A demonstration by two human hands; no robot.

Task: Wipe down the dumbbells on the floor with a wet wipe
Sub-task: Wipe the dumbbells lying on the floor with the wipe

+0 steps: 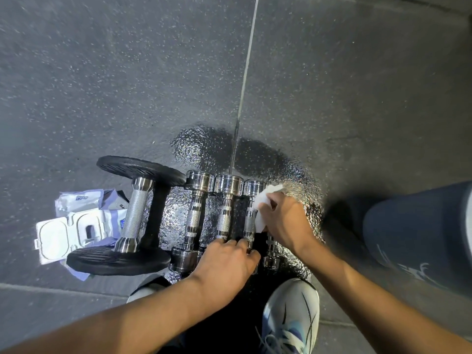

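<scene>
Several chrome dumbbells lie side by side on the dark rubber floor. A large one with black plates [135, 215] is at the left. To its right lie small chrome dumbbells: one [194, 215], a second [226, 213] and a third [251, 213]. My right hand [283, 221] grips a white wet wipe [263, 210] and presses it against the third dumbbell's handle. A further small dumbbell [270, 254] shows partly under that hand. My left hand [227, 261] rests on the near ends of the second and third dumbbells, fingers curled over them.
An open pack of wet wipes [76, 228] with a white flip lid lies left of the large dumbbell. The floor around the dumbbells is wet and shiny [204, 146]. My shoe [291, 318] stands just below the dumbbells, my knee [419, 226] at the right.
</scene>
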